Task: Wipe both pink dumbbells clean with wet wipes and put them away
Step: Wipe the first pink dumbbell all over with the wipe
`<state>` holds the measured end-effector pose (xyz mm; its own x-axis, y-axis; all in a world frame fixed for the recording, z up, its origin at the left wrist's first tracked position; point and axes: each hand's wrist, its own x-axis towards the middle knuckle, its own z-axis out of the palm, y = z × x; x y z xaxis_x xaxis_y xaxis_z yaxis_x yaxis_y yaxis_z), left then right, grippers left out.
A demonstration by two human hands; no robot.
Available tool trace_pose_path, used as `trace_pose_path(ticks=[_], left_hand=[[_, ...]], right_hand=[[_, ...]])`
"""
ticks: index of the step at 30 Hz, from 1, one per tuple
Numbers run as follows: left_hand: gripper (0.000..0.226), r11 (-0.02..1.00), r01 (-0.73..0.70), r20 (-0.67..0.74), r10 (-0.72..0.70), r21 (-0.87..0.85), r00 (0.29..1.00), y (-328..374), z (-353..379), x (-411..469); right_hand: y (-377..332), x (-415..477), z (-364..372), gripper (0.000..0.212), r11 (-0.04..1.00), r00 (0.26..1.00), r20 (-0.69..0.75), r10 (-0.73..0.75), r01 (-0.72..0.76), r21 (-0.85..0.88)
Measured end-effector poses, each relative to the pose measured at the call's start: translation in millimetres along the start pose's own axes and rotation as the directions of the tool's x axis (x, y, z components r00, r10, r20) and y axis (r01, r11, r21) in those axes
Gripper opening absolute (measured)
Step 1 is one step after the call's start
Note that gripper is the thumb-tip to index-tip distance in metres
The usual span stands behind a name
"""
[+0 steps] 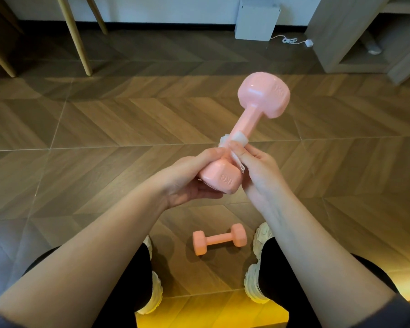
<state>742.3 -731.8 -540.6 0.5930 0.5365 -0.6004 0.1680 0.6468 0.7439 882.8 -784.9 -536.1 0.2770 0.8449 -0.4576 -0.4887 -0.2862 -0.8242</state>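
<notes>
Pink dumbbell [251,117], wiping under way: the left grip [189,178] is curled round its near head, the right grip [258,169] pinches a wet wipe [240,136] round the handle, likely sliding toward the far head next; the second dumbbell [219,239] lies on the floor [104,138] below both grips, no storage container discernible.

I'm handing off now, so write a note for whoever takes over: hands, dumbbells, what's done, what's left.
Left hand grips the near head of the raised dumbbell.
Right hand pinches the wet wipe around its handle.
Second dumbbell lies on the floor between the shoes.
Done: wiping of the raised one is under way.
Left: finish it; whether the second is wiped cannot be told; put both away.
</notes>
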Motion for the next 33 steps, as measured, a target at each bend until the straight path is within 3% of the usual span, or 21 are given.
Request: trace_pose_path(ticks=[4,10,15,17,21,23,25,27,29,33], left_hand=[[0.071,0.994,-0.044,0.008,0.044,0.103,0.999,-0.7,-4.0,-0.1],[0.084,0.964,-0.074,-0.112,0.106,0.256,0.988,-3.8,-3.2,-0.5],[0.077,0.972,-0.204,-0.240,0.226,0.115,0.944,-7.2,12.0,-1.5],[0.072,0.948,-0.295,-0.284,0.318,0.122,0.905,-7.0,12.8,0.1],[0.065,0.771,-0.379,-0.338,0.586,0.511,0.736,-6.4,10.9,0.4],[0.065,0.694,-0.372,-0.307,0.646,0.616,0.698,-7.0,10.8,-0.3],[0.065,0.764,-0.341,-0.311,0.564,0.548,0.765,-4.9,9.3,0.6],[0.072,0.894,-0.302,-0.290,0.400,0.330,0.869,-1.4,7.1,0.7],[0.077,0.961,-0.244,-0.207,0.267,0.131,0.941,0.2,5.3,-0.8],[0.051,0.968,-0.247,-0.091,0.250,0.043,0.964,0.2,1.6,-3.2]], right_hand=[[-10.2,7.1,-6.0,0.016,0.993,1.000,-0.022,-0.014,0.017,0.115],[-21.5,14.8,-16.0,0.027,0.966,0.991,-0.130,-0.002,0.036,0.257],[-24.9,13.4,-12.3,0.016,0.924,0.987,-0.159,0.022,0.041,0.379],[-26.7,13.6,-11.7,0.019,0.907,0.990,-0.142,0.022,0.040,0.418],[-25.4,13.3,-9.3,0.030,0.881,0.989,-0.143,0.045,0.029,0.472],[-24.6,12.8,-8.2,0.035,0.873,0.988,-0.145,0.052,0.026,0.487],[-25.1,11.4,-8.8,0.038,0.871,0.992,-0.121,0.043,0.022,0.491],[-26.6,9.4,-10.7,0.034,0.872,0.998,-0.062,0.020,0.013,0.489],[-28.0,7.1,-12.0,0.037,0.865,1.000,0.004,-0.007,0.004,0.502],[-30.0,3.7,-13.7,0.040,0.876,0.991,0.119,-0.057,-0.008,0.482]])
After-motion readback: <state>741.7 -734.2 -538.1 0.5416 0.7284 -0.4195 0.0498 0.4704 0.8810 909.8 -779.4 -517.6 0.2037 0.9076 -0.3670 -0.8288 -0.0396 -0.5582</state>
